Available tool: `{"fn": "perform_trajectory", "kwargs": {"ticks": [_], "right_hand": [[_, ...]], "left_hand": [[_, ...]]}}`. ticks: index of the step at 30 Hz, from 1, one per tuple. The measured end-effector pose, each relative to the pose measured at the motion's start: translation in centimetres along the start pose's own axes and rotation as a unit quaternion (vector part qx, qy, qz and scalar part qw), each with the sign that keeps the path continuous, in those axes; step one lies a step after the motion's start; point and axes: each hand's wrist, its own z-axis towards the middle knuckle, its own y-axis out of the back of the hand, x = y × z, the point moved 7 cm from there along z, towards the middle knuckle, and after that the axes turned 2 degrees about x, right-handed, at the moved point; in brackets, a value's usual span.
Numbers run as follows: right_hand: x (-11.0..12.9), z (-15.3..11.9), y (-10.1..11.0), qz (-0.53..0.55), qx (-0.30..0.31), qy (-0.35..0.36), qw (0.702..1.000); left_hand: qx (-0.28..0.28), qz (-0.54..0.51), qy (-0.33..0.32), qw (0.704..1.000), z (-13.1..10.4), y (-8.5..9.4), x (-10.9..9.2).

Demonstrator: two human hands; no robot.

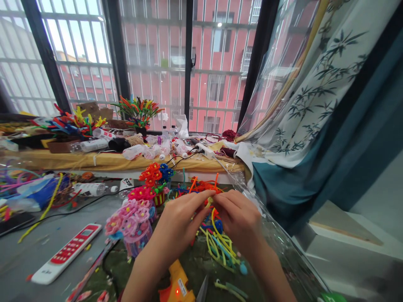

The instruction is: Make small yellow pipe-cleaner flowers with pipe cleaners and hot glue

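Note:
My left hand (182,214) and my right hand (236,216) meet above the table, fingertips pinched together. Between them a small pale yellow piece of pipe cleaner (210,202) shows, mostly hidden by the fingers. Loose yellow and green pipe cleaners (220,247) lie below and behind my hands. Left of my left hand stands a cup of pink pipe-cleaner flowers (135,222), with red flowers (151,173) farther back. Under my forearms are a yellow-orange glue gun (176,285) with a lit red light and a scissor blade (202,290).
A white and red remote control (67,253) lies at the left, near a black cable (78,204). Plastic bottles (94,189) and more pipe-cleaner bunches (138,111) crowd the table's back and the windowsill (63,161). A blue curtain (292,188) hangs at the right.

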Motion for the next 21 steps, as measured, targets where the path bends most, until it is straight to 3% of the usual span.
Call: {"fn": "perform_trajectory", "kwargs": {"ticks": [21], "right_hand": [[0.3,-0.1,0.1,0.018,0.002,0.014,1.0]], "left_hand": [[-0.038,0.121,-0.099,0.987,-0.4,0.6,-1.1]]}}
